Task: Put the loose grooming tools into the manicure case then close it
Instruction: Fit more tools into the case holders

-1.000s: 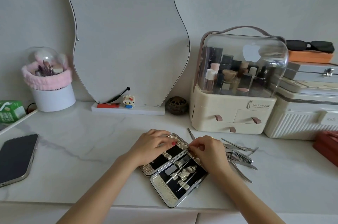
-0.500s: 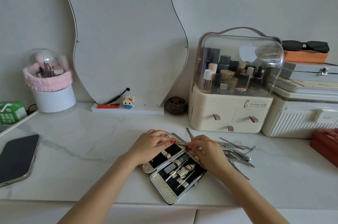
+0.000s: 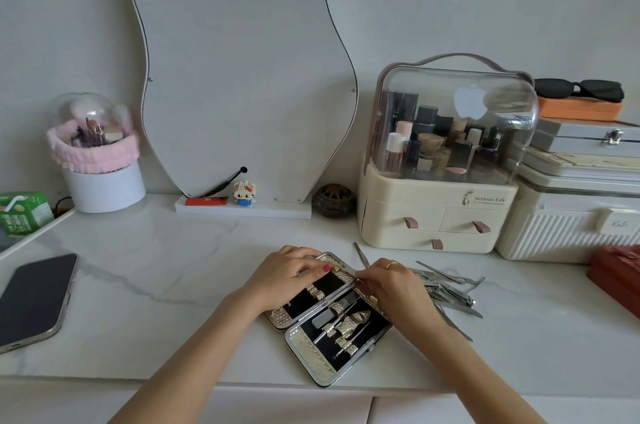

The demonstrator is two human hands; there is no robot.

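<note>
The manicure case (image 3: 311, 351) lies open on the marble counter, gold-rimmed, with a black lining. Several metal tools (image 3: 341, 319) sit under straps in its near half. My left hand (image 3: 284, 278) grips the far half, fingers curled over its top rim. My right hand (image 3: 394, 288) is at the case's right edge and pinches a thin silver tool at the far corner, between both hands. A heap of loose grooming tools (image 3: 450, 295) lies just right of my right hand. One slim tool (image 3: 361, 254) lies behind the case.
A phone (image 3: 34, 299) lies at the left. Behind stand a wavy mirror (image 3: 242, 77), a brush holder (image 3: 104, 184), a cream cosmetics organiser (image 3: 436, 208) and a white ribbed box (image 3: 568, 229). A red case (image 3: 616, 281) sits far right. The counter's front edge runs just below the manicure case.
My right hand has shifted slightly up along the case's right edge toward the far corner. My left hand stays on the far half.
</note>
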